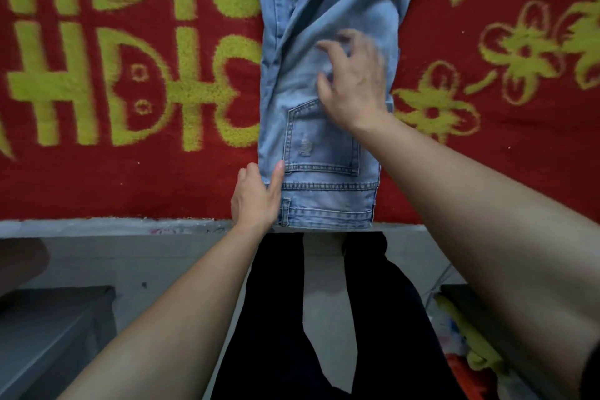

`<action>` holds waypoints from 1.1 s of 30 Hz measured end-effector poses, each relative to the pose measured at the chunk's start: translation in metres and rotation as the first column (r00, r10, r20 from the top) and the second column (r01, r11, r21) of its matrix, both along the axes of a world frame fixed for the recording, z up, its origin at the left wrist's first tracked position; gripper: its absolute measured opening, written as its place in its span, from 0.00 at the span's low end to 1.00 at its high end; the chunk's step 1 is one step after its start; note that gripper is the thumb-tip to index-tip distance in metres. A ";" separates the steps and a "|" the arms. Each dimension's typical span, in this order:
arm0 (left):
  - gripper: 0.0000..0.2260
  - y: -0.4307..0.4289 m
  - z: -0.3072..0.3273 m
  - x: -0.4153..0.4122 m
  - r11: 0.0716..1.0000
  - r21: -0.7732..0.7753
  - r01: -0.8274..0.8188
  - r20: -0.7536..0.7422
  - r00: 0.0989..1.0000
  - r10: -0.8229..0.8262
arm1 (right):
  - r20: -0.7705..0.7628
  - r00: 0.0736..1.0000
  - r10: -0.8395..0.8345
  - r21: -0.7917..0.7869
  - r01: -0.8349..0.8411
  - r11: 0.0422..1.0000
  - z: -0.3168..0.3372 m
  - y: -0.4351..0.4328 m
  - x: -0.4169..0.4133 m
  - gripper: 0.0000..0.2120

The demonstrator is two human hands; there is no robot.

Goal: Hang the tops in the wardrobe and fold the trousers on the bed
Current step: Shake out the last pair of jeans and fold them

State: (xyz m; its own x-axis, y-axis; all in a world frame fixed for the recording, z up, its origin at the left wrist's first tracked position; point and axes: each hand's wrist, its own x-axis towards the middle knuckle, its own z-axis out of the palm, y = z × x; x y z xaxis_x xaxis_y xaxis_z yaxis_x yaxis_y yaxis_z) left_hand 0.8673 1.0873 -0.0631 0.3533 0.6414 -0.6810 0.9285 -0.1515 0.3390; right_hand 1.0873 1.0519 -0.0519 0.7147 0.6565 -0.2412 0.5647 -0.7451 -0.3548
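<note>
We have the jeans (324, 146) halved lengthwise on the bed (130, 172) (cross-folds remain), left hand (256, 195) pinching the waist edge, right hand (354, 84) spread on top.

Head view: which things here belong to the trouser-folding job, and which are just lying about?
Job:
light blue jeans, laid lengthwise on the red patterned blanket
left hand, pinching their edge by the waistband
right hand, spread on them, blurred

Lying about:
grey furniture, lower left
yellow and red cloth heap, lower right
</note>
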 end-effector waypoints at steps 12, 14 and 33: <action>0.22 -0.016 0.000 -0.005 0.997 -0.063 0.041 -0.139 0.989 -0.049 | -0.040 0.983 0.179 -0.250 -0.183 0.951 -0.023 -0.059 -0.007 0.31; 0.22 -0.013 0.001 -0.004 0.995 -0.075 0.059 -0.167 0.983 -0.070 | -0.065 0.981 0.185 -0.272 -0.195 0.942 -0.017 -0.058 -0.005 0.31; 0.43 0.147 -0.004 0.224 0.848 0.152 0.508 0.083 0.848 -0.523 | -0.599 0.605 -0.525 0.200 0.747 0.634 -0.018 0.041 0.141 0.18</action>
